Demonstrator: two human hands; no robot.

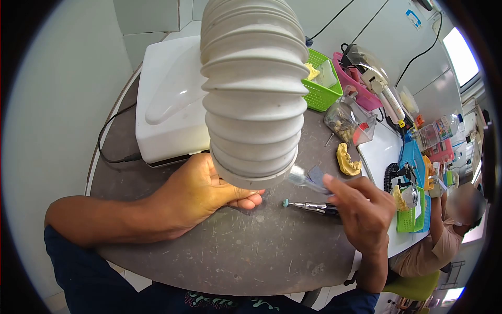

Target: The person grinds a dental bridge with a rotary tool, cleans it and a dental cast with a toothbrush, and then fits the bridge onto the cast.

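Observation:
My left hand [201,196] is closed beside the mouth of the ribbed white hose [253,104]. Its fingertips are pressed together and partly covered by the hose, so what they hold cannot be made out. Between thumb and fingers, my right hand [361,209] grips a brush [300,178] with pale bristles, blurred and pointing at the hose opening. A small grey-blue flat piece [316,175] shows right by the brush. Below it, a rotary handpiece [314,207] with a green tip lies on the grey table [246,256]. A yellow dental model [348,160] rests beyond my right hand.
A white box-shaped unit [172,104] stands left of the hose, with a black cable. Behind are a green basket [321,97], a pink basket [366,94] and a clear container [342,118]. At right, a co-worker [434,235] sits near more baskets.

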